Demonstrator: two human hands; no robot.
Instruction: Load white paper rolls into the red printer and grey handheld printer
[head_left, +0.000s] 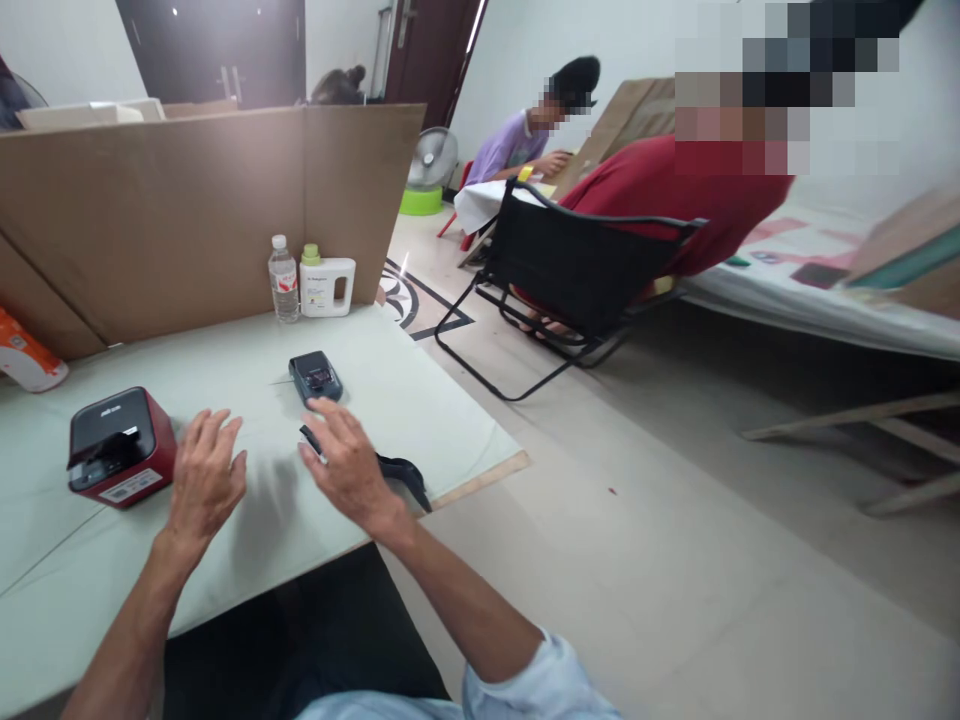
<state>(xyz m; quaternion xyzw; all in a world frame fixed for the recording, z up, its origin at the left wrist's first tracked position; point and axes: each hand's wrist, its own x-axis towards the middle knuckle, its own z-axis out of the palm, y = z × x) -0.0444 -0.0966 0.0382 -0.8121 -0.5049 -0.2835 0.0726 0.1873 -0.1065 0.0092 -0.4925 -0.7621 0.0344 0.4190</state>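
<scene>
My left hand (205, 478) is held over the table beside a red box-shaped device with a black top (124, 450). Its fingers are loosely bent and apart, and it holds nothing. To the right, my right hand (349, 465) hovers with fingers stretched forward and nothing visible in them. Partly hidden beneath that hand lies a black, curved strap-like object (405, 472); whether they touch I cannot tell. Just beyond my right fingertips rests a small dark handheld device (316, 376) with a glossy face.
A clear water bottle (283, 280) and a white jug with a green cap (327, 283) stand against a cardboard partition (187, 210). An orange-and-white container (30, 350) is at far left. Right of the table's edge, a person in red (660, 190) sits in a black folding chair (570, 260).
</scene>
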